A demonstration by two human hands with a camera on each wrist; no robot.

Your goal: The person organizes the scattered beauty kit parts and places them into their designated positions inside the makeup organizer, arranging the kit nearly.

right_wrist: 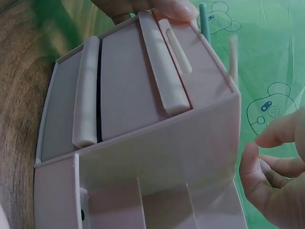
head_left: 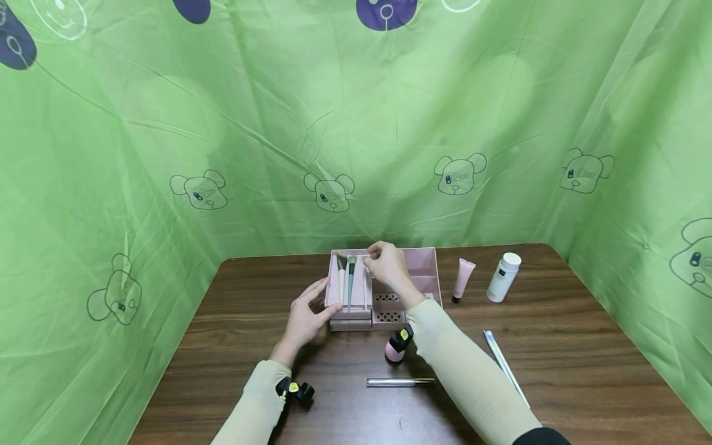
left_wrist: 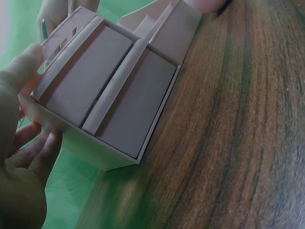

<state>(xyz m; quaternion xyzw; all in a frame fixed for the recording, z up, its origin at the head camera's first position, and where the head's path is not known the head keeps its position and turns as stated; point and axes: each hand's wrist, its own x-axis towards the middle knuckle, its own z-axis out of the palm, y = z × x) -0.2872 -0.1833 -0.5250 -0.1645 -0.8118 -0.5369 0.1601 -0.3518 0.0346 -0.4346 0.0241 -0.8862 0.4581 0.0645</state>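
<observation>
A pink desk organizer (head_left: 417, 262) with drawers (left_wrist: 133, 100) stands at the table's back. Three makeup brushes lean in its top left section: one with a white handle (head_left: 341, 287), a teal one (head_left: 350, 284) and a thin pale one (head_left: 366, 290). My left hand (head_left: 303, 318) holds the organizer's left side, thumb on the top front edge and fingers on the side wall. My right hand (head_left: 386, 266) is at the upper end of the pale brush. Its thumb and index fingertips (right_wrist: 250, 157) come together in the right wrist view, and the pinched end is hidden.
On the wooden table (head_left: 239, 346), a pink tube (head_left: 463, 278) and a white bottle (head_left: 503, 278) stand right of the organizer. A pink rounded item (head_left: 395, 352) and a silver tube (head_left: 400, 382) lie in front. A pale stick (head_left: 503, 361) lies beyond the right forearm. Green cloth (head_left: 389, 123) surrounds the table.
</observation>
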